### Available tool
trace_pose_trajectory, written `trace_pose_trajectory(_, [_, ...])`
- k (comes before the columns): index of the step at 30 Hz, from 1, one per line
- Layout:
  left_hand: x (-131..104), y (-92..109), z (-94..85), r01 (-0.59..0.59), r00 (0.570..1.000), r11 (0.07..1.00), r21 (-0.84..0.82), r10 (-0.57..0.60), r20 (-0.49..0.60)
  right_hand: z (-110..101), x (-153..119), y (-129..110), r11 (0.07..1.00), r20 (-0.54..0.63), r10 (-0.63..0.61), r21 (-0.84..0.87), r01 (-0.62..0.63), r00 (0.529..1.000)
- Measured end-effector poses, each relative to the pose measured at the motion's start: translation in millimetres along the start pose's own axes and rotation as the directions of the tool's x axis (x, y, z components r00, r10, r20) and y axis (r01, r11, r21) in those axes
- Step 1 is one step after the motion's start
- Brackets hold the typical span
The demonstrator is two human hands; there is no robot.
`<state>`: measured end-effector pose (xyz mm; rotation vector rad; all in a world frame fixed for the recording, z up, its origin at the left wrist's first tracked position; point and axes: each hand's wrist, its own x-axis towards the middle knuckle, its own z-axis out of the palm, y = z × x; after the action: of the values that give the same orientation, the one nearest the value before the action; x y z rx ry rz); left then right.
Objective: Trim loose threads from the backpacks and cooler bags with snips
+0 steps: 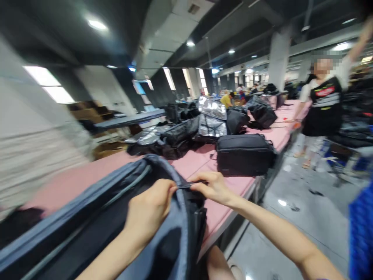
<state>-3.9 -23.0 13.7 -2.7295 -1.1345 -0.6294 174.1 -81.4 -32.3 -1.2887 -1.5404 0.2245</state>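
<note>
Bare left grip [150,204], bare right grip [211,188], slender wrists [233,200], tapering bare forearms [274,229], part of a bare leg [218,265]

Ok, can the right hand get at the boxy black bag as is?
Likely yes: just pink tabletop shows between the right hand and the boxy black bag, though the hand must first release the dark strip at the open bag's rim.
</note>
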Motion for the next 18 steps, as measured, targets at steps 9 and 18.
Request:
trace_pose_trajectory(9, [8,0,1.7,0.067,0.998,0.947,-0.313,-0.062,0.024,-12,9,18,0.993,0.041,-0.088,-0.080,0.091,0.995])
trace_pose_trajectory(18, [5,5,-0.8,0.024,1.000,0.979,-0.200,-0.026,-0.010,-14,7,13,0.985,0.101,-0.108,-0.127,0.120,0.989])
